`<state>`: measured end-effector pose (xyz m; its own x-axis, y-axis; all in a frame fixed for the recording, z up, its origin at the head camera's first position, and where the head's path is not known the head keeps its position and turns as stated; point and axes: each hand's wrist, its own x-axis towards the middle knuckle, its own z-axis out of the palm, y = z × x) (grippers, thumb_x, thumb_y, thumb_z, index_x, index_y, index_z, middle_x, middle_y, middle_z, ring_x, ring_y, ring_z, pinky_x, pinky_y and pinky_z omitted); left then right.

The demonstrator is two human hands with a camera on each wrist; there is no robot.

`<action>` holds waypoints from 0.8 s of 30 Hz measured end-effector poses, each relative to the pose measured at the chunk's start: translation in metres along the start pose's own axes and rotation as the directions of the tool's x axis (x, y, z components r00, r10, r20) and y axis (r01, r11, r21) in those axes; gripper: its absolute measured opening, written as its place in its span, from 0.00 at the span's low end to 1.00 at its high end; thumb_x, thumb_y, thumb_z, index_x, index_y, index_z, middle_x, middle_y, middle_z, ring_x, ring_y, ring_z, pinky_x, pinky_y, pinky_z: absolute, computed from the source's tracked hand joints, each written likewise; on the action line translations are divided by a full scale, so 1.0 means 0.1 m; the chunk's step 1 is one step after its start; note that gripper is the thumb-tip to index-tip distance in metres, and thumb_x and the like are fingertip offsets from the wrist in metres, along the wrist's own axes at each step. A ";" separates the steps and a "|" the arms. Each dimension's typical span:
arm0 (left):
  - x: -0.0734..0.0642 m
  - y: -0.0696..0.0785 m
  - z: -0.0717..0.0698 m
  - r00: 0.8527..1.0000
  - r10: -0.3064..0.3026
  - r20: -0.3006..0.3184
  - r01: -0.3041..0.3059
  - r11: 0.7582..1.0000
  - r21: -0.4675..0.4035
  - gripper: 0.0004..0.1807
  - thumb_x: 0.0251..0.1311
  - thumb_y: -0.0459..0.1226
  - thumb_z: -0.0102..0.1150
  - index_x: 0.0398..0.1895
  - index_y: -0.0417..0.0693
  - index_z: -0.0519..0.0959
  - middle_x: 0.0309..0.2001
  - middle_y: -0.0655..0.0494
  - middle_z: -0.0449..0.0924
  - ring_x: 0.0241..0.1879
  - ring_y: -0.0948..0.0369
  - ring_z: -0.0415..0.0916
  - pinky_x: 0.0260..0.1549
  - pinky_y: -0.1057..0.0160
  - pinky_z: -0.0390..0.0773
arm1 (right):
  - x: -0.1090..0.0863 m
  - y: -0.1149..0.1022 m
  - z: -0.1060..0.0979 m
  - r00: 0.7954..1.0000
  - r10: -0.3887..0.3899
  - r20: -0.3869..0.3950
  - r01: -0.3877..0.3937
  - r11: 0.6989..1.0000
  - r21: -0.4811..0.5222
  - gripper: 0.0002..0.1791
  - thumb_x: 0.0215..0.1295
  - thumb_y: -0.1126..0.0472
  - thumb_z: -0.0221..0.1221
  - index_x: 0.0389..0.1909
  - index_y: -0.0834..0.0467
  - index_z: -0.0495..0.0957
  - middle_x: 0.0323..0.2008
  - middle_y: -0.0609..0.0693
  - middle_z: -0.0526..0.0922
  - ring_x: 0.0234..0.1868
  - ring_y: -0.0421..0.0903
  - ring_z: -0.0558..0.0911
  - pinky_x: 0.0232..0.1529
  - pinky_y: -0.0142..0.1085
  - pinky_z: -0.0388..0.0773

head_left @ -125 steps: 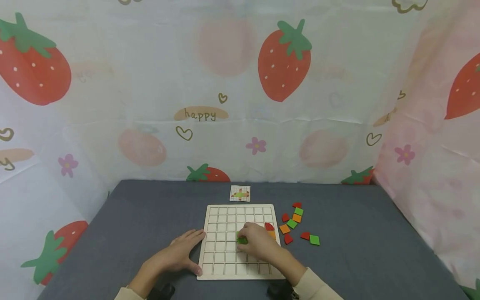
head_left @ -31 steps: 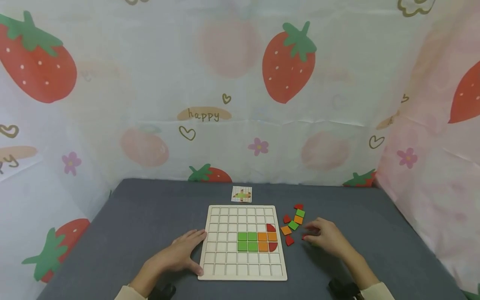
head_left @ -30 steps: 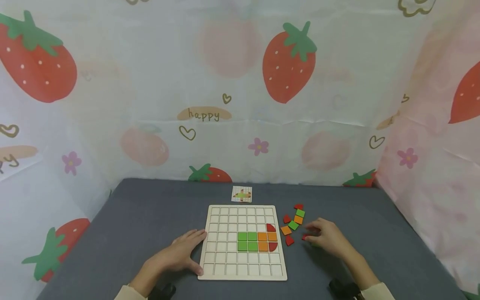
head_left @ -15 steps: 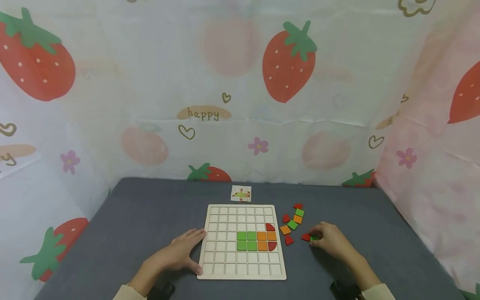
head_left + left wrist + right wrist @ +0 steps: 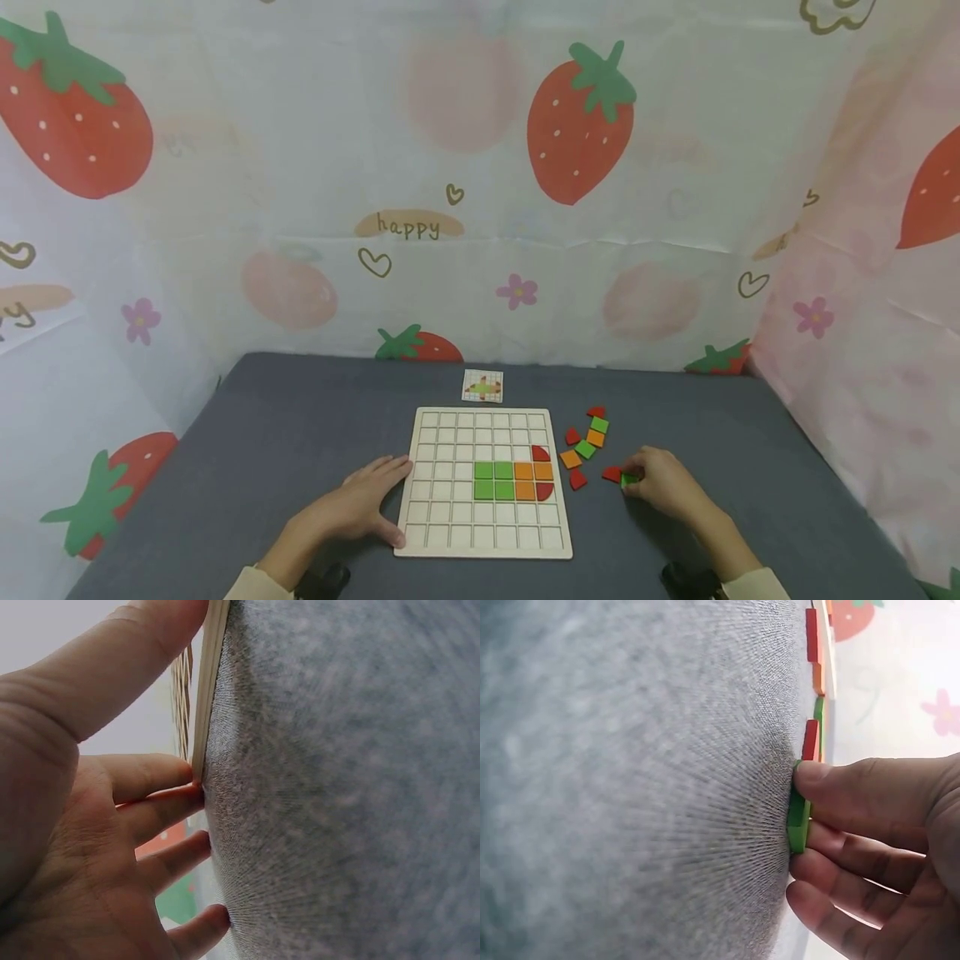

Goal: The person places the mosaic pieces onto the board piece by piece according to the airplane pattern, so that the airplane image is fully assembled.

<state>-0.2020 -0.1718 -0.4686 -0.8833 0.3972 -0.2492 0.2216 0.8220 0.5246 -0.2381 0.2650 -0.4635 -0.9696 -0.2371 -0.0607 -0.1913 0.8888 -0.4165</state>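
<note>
Right hand [image 5: 663, 482] has moved off the board [image 5: 444, 492] to a green tile [image 5: 799, 817], lower right of the head view, pinching it between thumb and fingers. Tile looks light, stiff, probably sturdy; best held by opposite edges. Left hand [image 5: 356, 502], well left of it, rests extended fingers against the board's left edge.

Head view forward and down, wrist views close by fingers [image 5: 847, 881], all sharing table [image 5: 315, 417]

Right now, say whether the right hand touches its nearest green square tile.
Touching: the right wrist view shows the right hand, thumb against the green square tile.
</note>
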 end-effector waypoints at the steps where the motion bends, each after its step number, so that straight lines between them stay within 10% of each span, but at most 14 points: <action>1: 0.00 0.00 0.00 1.000 -0.002 -0.001 0.002 1.000 0.000 0.58 0.35 0.48 0.79 0.73 0.39 0.60 0.74 0.44 0.58 0.75 0.40 0.50 0.64 0.29 0.54 | 0.00 0.00 0.00 1.000 -0.001 -0.001 0.001 1.000 -0.006 0.11 0.47 0.66 0.72 0.34 0.62 0.86 0.30 0.48 0.79 0.31 0.42 0.77 0.33 0.39 0.76; 24: 0.00 -0.02 0.00 0.999 0.037 0.002 -0.037 0.999 0.001 0.58 0.35 0.49 0.78 0.72 0.38 0.61 0.74 0.42 0.57 0.75 0.40 0.49 0.65 0.31 0.53 | -0.03 -0.04 -0.01 1.000 -0.010 0.017 0.010 1.000 -0.021 0.11 0.48 0.67 0.71 0.35 0.63 0.86 0.30 0.49 0.78 0.32 0.43 0.76 0.33 0.39 0.75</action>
<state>-0.2029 -0.1738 -0.4696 -0.8738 0.4278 -0.2311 0.2544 0.8072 0.5326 -0.2344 0.2631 -0.4604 -0.9649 -0.2526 -0.0718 -0.2046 0.8945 -0.3976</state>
